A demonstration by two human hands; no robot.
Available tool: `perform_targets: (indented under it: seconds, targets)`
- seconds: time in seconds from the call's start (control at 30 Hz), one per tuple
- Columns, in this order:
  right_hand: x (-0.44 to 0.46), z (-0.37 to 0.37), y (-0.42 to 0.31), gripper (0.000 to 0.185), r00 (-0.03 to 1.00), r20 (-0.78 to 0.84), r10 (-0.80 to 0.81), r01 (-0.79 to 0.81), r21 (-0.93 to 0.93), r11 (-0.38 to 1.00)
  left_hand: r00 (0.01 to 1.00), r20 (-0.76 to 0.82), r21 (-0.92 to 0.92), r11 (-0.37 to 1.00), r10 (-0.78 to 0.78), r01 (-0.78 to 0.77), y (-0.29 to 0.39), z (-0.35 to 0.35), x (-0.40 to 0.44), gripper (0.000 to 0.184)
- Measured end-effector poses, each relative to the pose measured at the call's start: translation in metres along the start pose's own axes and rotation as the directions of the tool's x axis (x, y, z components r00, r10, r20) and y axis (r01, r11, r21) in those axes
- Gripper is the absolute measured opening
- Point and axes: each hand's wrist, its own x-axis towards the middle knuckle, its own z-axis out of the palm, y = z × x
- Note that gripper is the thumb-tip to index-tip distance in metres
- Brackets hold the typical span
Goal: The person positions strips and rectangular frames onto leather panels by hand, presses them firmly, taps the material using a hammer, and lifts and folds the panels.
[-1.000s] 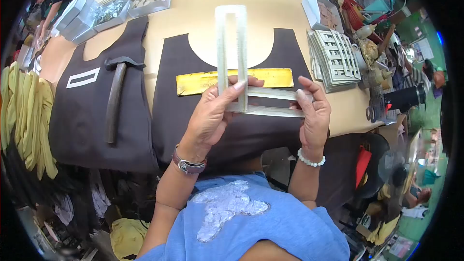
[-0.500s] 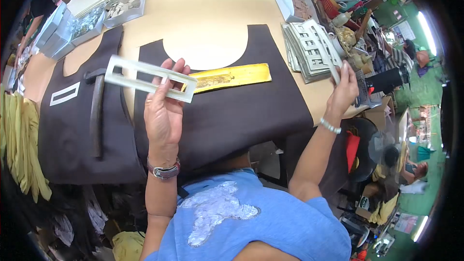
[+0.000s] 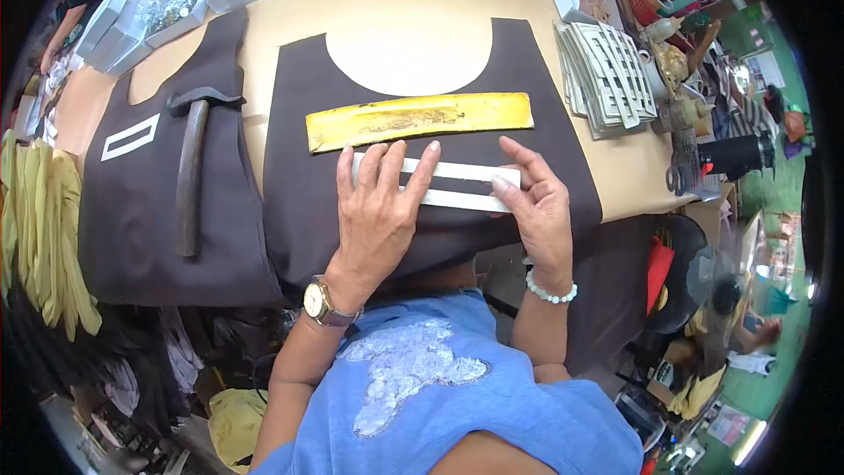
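A white rectangular frame (image 3: 462, 201) with a long slot lies along the dark bag-shaped panel (image 3: 316, 202), just below a yellow strip (image 3: 422, 120) with brown smears. My left hand (image 3: 378, 207) rests palm down over the frame's left end, its fingers spread. At the right end, my right hand (image 3: 543, 202) grips the frame between thumb and fingers. On the second dark panel (image 3: 136, 202), to the left, are a hammer (image 3: 191, 180) and a similar white frame (image 3: 130, 137).
A stack of white slotted pieces (image 3: 605, 70) sits at the right, below a box of tan pieces (image 3: 589, 0). Boxes of small parts (image 3: 176, 9) line the back left. Yellow fabric (image 3: 48, 229) hangs at the left edge. Another person's arm (image 3: 63, 40) shows far left.
The white frame has gone from being held up in my left hand to lying on the dark panel. My right hand has left the stack and come to the frame's right end.
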Motion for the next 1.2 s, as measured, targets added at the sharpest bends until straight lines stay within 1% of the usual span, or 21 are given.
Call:
perform_targets:
  seconds: [0.03, 0.07, 0.13, 0.2, 0.23, 0.27, 0.3, 0.37, 0.47, 0.53, 0.57, 0.6, 0.7, 0.8, 1.2]
  targets:
    - [-0.001, -0.001, 0.002, 0.044, 0.999, -0.032, 0.006, -0.005, 0.03, 1.0, 1.0, 0.008, 0.009, 1.0, 0.007, -0.007, -0.001, 0.001, -0.002, 0.05]
    - [-0.002, -0.001, 0.003, 0.047, 0.998, -0.061, 0.016, -0.012, 0.059, 0.998, 1.0, 0.028, -0.047, 0.999, 0.0, 0.001, -0.002, 0.001, -0.002, 0.055]
    - [-0.001, -0.007, 0.008, 0.046, 0.996, -0.093, -0.006, 0.008, 0.025, 1.0, 0.997, 0.074, -0.153, 0.988, -0.022, 0.033, -0.005, -0.003, -0.003, 0.069]
    - [0.003, -0.013, 0.01, 0.045, 0.99, -0.137, -0.018, 0.018, 0.002, 1.0, 0.988, 0.065, -0.302, 0.94, -0.143, 0.156, -0.014, -0.014, 0.001, 0.086]
    - [0.005, -0.015, 0.008, 0.044, 0.986, -0.164, -0.031, 0.024, -0.047, 0.999, 0.977, 0.065, -0.372, 0.904, -0.202, 0.211, -0.021, -0.018, 0.002, 0.095]
    - [0.008, -0.019, 0.01, 0.043, 0.985, -0.168, -0.039, 0.031, -0.049, 0.998, 0.966, 0.091, -0.417, 0.872, -0.243, 0.259, -0.033, -0.02, 0.0, 0.107]
    - [0.01, -0.023, 0.012, 0.042, 0.984, -0.174, -0.049, 0.04, -0.054, 0.998, 0.951, 0.075, -0.491, 0.819, -0.3, 0.297, -0.041, -0.022, 0.0, 0.094]
    - [0.015, -0.025, 0.012, 0.041, 0.985, -0.17, -0.035, 0.021, -0.081, 0.997, 0.931, 0.027, -0.489, 0.807, -0.364, 0.329, -0.06, -0.018, -0.001, 0.076]
    - [0.024, -0.023, 0.011, 0.041, 0.988, -0.155, -0.003, -0.017, -0.127, 0.992, 0.911, 0.076, -0.525, 0.761, -0.405, 0.382, -0.065, -0.018, 0.001, 0.062]
    - [0.03, -0.016, 0.008, 0.041, 0.991, -0.133, 0.011, -0.029, -0.131, 0.991, 0.917, 0.072, -0.527, 0.766, -0.392, 0.369, -0.065, -0.012, 0.003, 0.059]
    - [0.033, -0.014, 0.007, 0.042, 0.993, -0.121, 0.018, -0.034, -0.133, 0.99, 0.92, 0.069, -0.528, 0.768, -0.386, 0.362, -0.065, -0.009, 0.004, 0.058]
    - [0.037, -0.012, 0.009, 0.042, 0.993, -0.12, 0.008, -0.026, -0.15, 0.988, 0.914, 0.091, -0.539, 0.753, -0.394, 0.378, -0.065, -0.007, 0.005, 0.059]
    - [0.044, -0.001, 0.007, 0.042, 0.994, -0.105, 0.042, -0.058, -0.156, 0.986, 0.909, 0.149, -0.53, 0.745, -0.389, 0.405, -0.068, -0.004, 0.003, 0.059]
    - [0.049, 0.002, 0.013, 0.042, 0.993, -0.101, 0.069, -0.085, -0.171, 0.982, 0.92, 0.153, -0.485, 0.784, -0.36, 0.387, -0.066, -0.006, 0.004, 0.062]
    - [0.055, 0.001, 0.019, 0.042, 0.989, -0.119, 0.088, -0.112, -0.216, 0.97, 0.92, 0.193, -0.495, 0.776, -0.342, 0.392, -0.068, -0.007, 0.004, 0.07]
